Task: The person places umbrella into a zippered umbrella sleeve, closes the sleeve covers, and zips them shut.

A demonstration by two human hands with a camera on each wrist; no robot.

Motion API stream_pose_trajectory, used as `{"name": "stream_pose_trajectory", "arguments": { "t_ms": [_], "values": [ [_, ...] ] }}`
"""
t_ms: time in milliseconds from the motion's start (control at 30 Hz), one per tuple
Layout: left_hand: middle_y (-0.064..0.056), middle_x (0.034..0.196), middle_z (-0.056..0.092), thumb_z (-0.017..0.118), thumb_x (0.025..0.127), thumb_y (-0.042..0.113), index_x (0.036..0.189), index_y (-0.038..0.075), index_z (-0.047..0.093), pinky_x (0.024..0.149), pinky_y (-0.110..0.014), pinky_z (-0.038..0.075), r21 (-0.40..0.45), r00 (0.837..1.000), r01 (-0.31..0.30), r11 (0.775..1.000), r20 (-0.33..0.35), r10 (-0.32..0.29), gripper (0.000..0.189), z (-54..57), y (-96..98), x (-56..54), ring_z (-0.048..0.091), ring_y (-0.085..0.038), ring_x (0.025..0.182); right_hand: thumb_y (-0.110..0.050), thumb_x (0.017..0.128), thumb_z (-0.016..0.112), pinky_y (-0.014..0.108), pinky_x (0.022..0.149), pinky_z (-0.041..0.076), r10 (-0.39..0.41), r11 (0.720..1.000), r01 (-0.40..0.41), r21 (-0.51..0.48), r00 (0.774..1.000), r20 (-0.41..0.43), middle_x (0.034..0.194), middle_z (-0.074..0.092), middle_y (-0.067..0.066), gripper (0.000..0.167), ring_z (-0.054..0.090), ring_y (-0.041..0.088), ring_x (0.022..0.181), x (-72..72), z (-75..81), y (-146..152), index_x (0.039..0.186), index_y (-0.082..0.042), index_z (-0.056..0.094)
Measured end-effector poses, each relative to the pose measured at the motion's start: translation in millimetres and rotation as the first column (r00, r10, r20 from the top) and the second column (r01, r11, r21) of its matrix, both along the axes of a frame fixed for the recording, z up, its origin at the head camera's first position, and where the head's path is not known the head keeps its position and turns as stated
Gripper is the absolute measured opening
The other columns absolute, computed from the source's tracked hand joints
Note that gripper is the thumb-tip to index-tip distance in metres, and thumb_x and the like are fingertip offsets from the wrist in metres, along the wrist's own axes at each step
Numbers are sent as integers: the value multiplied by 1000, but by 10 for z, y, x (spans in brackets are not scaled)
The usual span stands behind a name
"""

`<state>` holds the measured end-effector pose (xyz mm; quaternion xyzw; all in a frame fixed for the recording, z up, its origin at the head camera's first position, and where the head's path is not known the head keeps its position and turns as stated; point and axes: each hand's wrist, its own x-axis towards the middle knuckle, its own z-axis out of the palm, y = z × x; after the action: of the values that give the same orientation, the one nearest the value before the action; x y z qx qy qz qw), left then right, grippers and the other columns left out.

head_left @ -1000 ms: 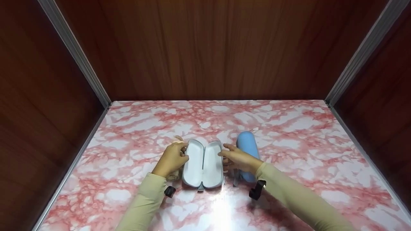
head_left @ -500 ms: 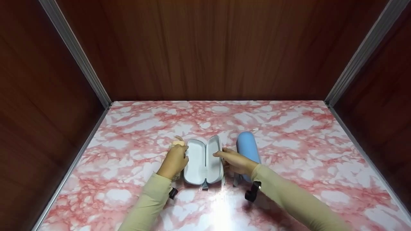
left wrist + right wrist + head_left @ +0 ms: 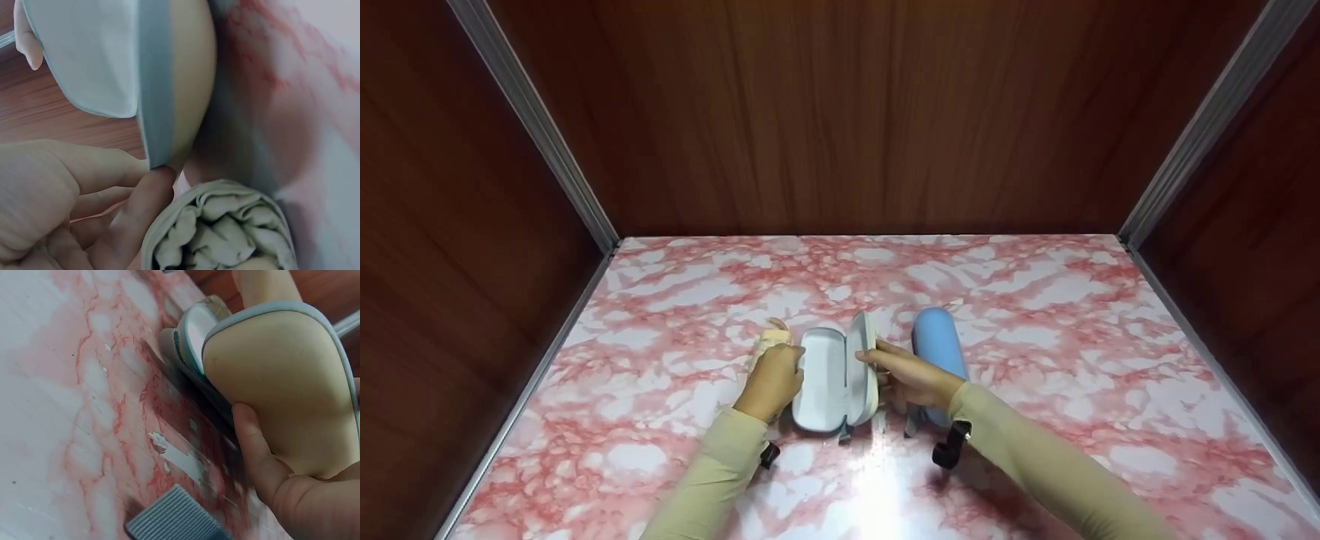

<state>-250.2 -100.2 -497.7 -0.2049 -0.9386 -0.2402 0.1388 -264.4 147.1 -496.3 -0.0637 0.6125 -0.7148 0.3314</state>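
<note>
A zip case (image 3: 819, 382) with a pale lining, a cream shell and grey edging lies spread at the middle of the table, its right half tilted nearly upright. At the left half's edge, my left hand (image 3: 774, 381) pinches the rim between thumb and finger, as the left wrist view shows. My right hand (image 3: 911, 376) holds the raised half, thumb over the inner side and fingers behind the cream shell (image 3: 281, 382). Partly under my left hand is a cream roll of folded cloth (image 3: 219, 230), which looks like a folded umbrella. No contents show inside the case.
A closed blue case (image 3: 939, 341) lies just right of the zip case, partly behind my right hand. Its grey ribbed strap (image 3: 177, 517) sticks out near the right wrist. Wood-grain panels (image 3: 840, 120) wall the marbled pink table (image 3: 1035, 300) at the back and sides.
My right hand has moved onto the case's right half and tilted it up toward the left half. The left hand has shifted slightly right along with the case.
</note>
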Motion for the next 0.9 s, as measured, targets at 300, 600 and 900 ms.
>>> {"name": "stream_pose_trajectory", "arguments": {
  "t_ms": [300,600,900],
  "values": [
    [-20,87,67,71,78,-11,96,-10,71,76,-47,54,25,1000,22,999,20,-23,18,2,-12,1,66,-35,84,-41,100,61,35,70,36,23,1000,-23,16,1000,-6,76,33,3,85,29,18,69,1,3,1,160,-17,7],
    [-14,84,65,71,84,-3,98,-5,72,68,-37,50,178,987,-20,984,163,-9,15,153,-190,-13,57,-19,71,-41,102,57,35,67,33,57,998,-57,-5,998,-36,75,31,3,72,25,19,68,0,10,5,154,-11,19],
    [-19,102,67,77,82,8,120,-5,69,81,-46,52,208,955,-177,962,272,117,41,212,-447,-10,61,-29,87,-42,101,58,35,67,27,60,998,-60,4,998,-32,74,28,4,74,21,20,67,2,-2,-4,156,-14,16]
  ]
}}
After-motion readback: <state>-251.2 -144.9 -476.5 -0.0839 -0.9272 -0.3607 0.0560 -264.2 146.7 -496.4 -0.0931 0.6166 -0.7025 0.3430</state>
